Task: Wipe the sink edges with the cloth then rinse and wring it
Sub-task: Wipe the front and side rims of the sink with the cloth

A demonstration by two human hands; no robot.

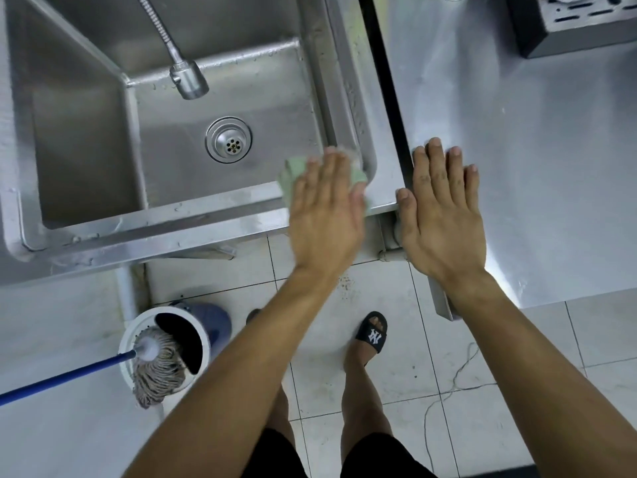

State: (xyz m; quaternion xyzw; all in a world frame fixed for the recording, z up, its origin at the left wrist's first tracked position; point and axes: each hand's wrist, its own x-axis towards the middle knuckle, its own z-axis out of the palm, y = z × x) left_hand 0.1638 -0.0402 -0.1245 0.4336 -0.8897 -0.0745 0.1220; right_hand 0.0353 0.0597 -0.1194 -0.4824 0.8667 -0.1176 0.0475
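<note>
Green cloth (291, 174) mostly hidden under the left hand (325, 208), only its edges showing; that hand blurred. Left of the hands, mop handle (65, 377) cut by the frame edge. Beyond the right hand (443, 208), dark box (568, 25) on the worktop (551, 167) cropped at top.

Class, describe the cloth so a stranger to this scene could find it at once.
Start at the steel sink and go to its near right corner. There the left hand presses flat on the cloth. It is the only soft, pale green thing among bare metal.
</note>
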